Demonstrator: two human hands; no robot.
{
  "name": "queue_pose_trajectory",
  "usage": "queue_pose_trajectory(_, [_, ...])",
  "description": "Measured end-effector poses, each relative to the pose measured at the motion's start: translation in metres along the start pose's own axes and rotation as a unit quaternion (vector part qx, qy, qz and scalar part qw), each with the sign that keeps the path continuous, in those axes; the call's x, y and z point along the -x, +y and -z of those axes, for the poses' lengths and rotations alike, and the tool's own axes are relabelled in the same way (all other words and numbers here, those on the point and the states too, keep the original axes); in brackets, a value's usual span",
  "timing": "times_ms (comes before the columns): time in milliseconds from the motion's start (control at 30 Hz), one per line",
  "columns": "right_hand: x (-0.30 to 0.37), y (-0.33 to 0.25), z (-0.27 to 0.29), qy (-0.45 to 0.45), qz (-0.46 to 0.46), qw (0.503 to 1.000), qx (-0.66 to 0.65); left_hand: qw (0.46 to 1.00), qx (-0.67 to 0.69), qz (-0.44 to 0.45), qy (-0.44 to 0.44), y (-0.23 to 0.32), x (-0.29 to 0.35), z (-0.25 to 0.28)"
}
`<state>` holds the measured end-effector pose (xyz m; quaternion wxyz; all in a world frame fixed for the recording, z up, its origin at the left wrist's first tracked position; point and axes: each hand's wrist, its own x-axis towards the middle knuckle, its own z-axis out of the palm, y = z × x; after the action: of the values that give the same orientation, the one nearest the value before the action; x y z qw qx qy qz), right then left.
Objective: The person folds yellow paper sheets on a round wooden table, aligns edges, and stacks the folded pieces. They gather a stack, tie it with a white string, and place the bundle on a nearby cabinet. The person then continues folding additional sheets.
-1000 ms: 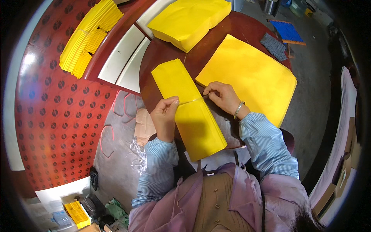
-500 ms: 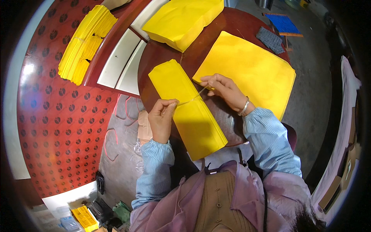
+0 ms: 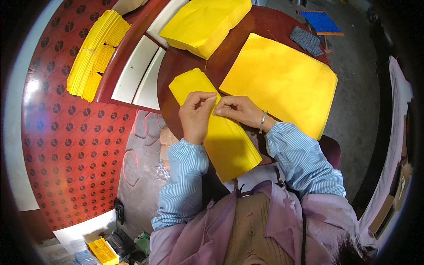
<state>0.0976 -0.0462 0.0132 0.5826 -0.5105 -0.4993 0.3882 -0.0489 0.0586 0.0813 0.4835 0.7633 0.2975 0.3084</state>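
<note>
A long folded bundle of yellow fabric-like sheets (image 3: 230,151) lies slantwise on the round dark red table, its near end reaching over the table's edge. Above its middle, my left hand (image 3: 195,117) and my right hand (image 3: 240,109) meet with thumbs and fingertips pinched. Both grip the ends of a thin cord passed around the bundle; the fingers now mostly hide it. My right wrist wears a bracelet.
A flat stack of yellow sheets (image 3: 282,84) lies to the right, and a thick yellow stack (image 3: 205,26) at the back. Several tied yellow bundles (image 3: 98,55) rest on the patterned red surface (image 3: 75,145) at left. A grey knitted cloth (image 3: 306,40) sits at the table's far right edge.
My hands have come together over the bundle, the left moving up and right, the right moving in and slightly down. The cord stretched between them is no longer plainly visible.
</note>
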Motion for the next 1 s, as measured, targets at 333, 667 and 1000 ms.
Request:
queue_pose_trajectory(333, [0.007,0.015,-0.007,0.121,-0.069,0.973,-0.186,0.989,-0.140,0.013,-0.055,-0.020,0.023,-0.011])
queue_pose_trajectory(667, [0.018,-0.004,0.025,0.076,0.043,0.971,0.222,0.994,-0.104,0.027,-0.033,-0.024,0.024,-0.014])
queue_pose_trajectory(1000, [-0.007,0.002,0.047,-0.005,-0.011,0.951,0.310,0.988,-0.082,0.015,-0.131,-0.024,0.020,0.001])
